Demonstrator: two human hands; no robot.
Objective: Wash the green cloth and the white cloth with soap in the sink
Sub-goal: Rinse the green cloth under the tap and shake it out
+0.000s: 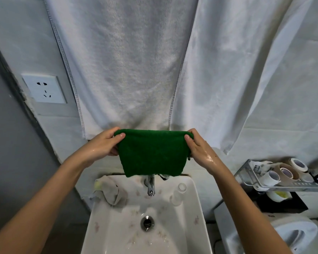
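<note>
Two wet hands, left and right, pinching the folded, hanging green cloth by its top corners.

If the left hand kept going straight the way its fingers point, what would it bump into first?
Probably the white towel hanging just behind. The left hand, gripping the green cloth by its top corner, points up and away toward it, though the gap between them is hard to judge.

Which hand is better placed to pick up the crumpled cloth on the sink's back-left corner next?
Left. The left hand is on that side, above the crumpled cloth; the right hand would cross the tap. Both grip the green cloth.
</note>
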